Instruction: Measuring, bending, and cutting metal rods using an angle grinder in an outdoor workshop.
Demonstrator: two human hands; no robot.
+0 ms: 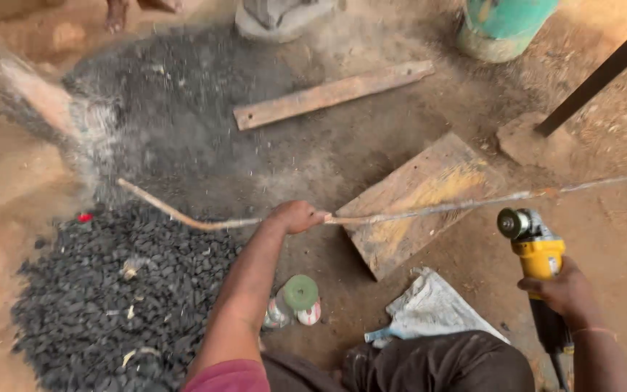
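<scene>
Your left hand (295,216) is fisted around a long thin metal rod (429,210), gripped about mid-length; beyond the fist it curves over the coal pile (110,290). Likely whippy and rough with rust, so hold near the work end. Your right hand (564,290) clamps a yellow angle grinder (538,254), disc just below the rod.

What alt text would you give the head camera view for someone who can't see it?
A person's left hand grips a long thin metal rod held across a wooden board on dirt ground, while the right hand holds a yellow angle grinder just below the rod. A pile of dark charcoal lies to the left.
</scene>
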